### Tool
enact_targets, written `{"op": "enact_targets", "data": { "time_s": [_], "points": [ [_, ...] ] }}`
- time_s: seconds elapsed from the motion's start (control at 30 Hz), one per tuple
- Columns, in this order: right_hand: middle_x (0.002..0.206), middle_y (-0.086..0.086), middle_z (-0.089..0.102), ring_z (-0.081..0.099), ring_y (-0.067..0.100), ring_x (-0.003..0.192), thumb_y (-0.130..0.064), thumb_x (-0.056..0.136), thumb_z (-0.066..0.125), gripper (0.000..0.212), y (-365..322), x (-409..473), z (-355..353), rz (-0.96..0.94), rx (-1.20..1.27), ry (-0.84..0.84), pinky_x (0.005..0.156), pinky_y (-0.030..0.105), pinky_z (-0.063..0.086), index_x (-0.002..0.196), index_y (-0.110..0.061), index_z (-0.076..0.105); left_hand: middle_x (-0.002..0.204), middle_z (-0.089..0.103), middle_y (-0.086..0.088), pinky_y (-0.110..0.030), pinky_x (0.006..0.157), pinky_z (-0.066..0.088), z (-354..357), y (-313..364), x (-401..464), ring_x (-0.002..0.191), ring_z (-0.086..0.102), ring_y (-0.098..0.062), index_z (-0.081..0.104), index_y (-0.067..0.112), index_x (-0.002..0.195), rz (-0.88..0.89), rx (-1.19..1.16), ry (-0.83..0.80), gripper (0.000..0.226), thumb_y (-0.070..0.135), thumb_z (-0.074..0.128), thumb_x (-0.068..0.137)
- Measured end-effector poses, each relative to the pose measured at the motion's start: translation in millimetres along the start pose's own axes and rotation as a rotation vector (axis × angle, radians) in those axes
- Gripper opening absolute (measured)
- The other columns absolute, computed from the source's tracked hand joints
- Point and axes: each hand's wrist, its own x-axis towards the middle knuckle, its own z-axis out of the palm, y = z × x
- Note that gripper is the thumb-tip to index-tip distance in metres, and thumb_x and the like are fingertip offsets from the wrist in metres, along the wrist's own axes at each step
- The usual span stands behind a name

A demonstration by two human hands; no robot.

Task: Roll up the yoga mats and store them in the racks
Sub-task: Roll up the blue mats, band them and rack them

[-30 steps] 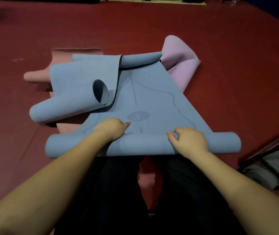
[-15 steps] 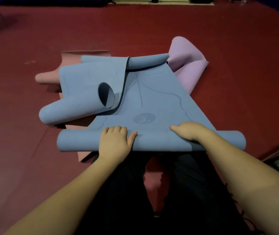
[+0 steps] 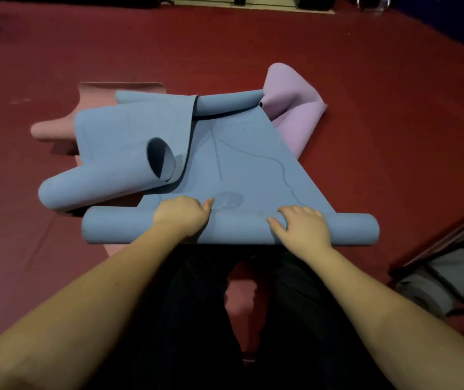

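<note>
While left hand re-curled | right hand flattened | blue mat roll gripped, pressed

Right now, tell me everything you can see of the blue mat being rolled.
The blue mat looks like matte, rubbery foam, printed with thin darker lines and a round logo. Its near end is wound into a roll lying crosswise on the red floor before the person's knees. The left hand curls over the roll; the right hand lies on it, fingers spread. The unrolled part runs away, its far end curled. A second blue mat overlaps its left side; a lilac mat lies beyond its right.
</note>
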Motion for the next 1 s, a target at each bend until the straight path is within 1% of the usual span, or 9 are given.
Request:
{"op": "enact_targets", "data": {
  "time_s": [0.1,0.23,0.4,0.57,0.6,0.67,0.73,0.83,1.0],
  "points": [
    [0.101,0.003,0.072,0.063,0.029,0.1,-0.066,0.085,0.019,0.07,-3.4,10.9,-6.0,0.039,-0.008,-0.019,0.085,0.037,0.042,0.102,-0.023,0.071,0.102,0.068,-0.01,-0.04,0.083,0.046,-5.2,-0.7,3.1,0.096,0.062,-0.03,0.067,0.016,0.097,-0.028,-0.014,-0.03,0.069,0.061,0.014,0.1],
    [0.104,0.008,0.071,0.062,0.031,0.102,-0.061,0.096,0.03,0.055,-5.7,26.1,-20.9,0.018,-0.016,-0.029,0.083,0.036,0.043,0.099,-0.022,0.068,0.107,0.067,-0.01,-0.041,0.086,0.046,-19.5,-5.0,5.0,0.098,0.061,-0.029,0.065,0.015,0.101,-0.063,-0.082,-0.072,0.068,0.062,0.017,0.1],
    [0.116,0.008,0.068,0.06,0.03,0.109,-0.064,0.096,0.024,0.06,-0.8,33.4,-60.1,-0.001,0.0,-0.19,0.086,0.035,0.045,0.106,-0.025,0.069,0.143,0.052,-0.015,-0.045,0.107,0.037,-49.6,-5.8,1.6,0.128,0.049,-0.033,0.054,0.009,0.137,-0.024,-0.156,-0.179,0.067,0.056,0.02,0.102],
    [0.131,0.013,0.061,0.056,0.029,0.119,-0.064,0.098,0.024,0.068,13.3,18.9,-66.5,0.003,0.018,-0.429,0.098,0.036,0.043,0.119,-0.017,0.068,0.149,0.043,-0.02,-0.043,0.112,0.033,-40.8,11.4,-16.4,0.134,0.044,-0.036,0.041,0.009,0.148,0.02,-0.09,-0.315,0.059,0.045,0.018,0.107],
    [0.135,0.014,0.059,0.055,0.03,0.121,-0.064,0.098,0.024,0.07,13.5,14.7,-61.2,0.017,0.037,-0.486,0.1,0.035,0.042,0.122,-0.014,0.066,0.142,0.05,-0.02,-0.044,0.108,0.039,-32.7,12.0,-19.8,0.128,0.049,-0.036,0.048,0.009,0.142,0.01,-0.072,-0.293,0.06,0.047,0.018,0.106],
    [0.143,0.015,0.052,0.05,0.029,0.128,-0.063,0.099,0.025,0.071,13.1,11.7,-53.6,0.05,0.067,-0.571,0.104,0.034,0.037,0.132,-0.012,0.06,0.116,0.064,-0.017,-0.042,0.089,0.047,-22.7,13.4,-28.4,0.104,0.058,-0.034,0.065,0.006,0.112,-0.01,-0.071,-0.135,0.062,0.05,0.023,0.105],
    [0.15,0.014,0.045,0.045,0.028,0.135,-0.063,0.099,0.026,0.071,11.6,17.1,-54.1,0.077,0.101,-0.621,0.108,0.033,0.032,0.14,-0.011,0.053,0.096,0.065,-0.014,-0.04,0.075,0.046,-17.9,16.6,-38.5,0.089,0.058,-0.033,0.066,0.006,0.09,0.05,-0.001,0.146,0.056,0.045,0.028,0.105],
    [0.155,0.011,0.038,0.039,0.026,0.139,-0.061,0.099,0.03,0.069,12.2,28.6,-55.4,0.088,0.155,-0.692,0.113,0.034,0.027,0.145,-0.012,0.047,0.075,0.059,-0.011,-0.04,0.063,0.043,-5.4,18.1,-58.6,0.077,0.057,-0.035,0.061,0.008,0.071,0.113,-0.023,0.393,0.053,0.045,0.035,0.098],
    [0.154,0.01,0.039,0.038,0.024,0.14,-0.061,0.099,0.032,0.063,10.3,44.7,-42.2,0.029,0.154,-0.692,0.115,0.036,0.026,0.144,-0.019,0.049,0.074,0.055,-0.007,-0.042,0.073,0.043,27.6,4.7,-76.9,0.073,0.054,-0.031,0.059,0.012,0.076,0.127,0.023,0.455,0.052,0.052,0.033,0.097]
  ]
}}
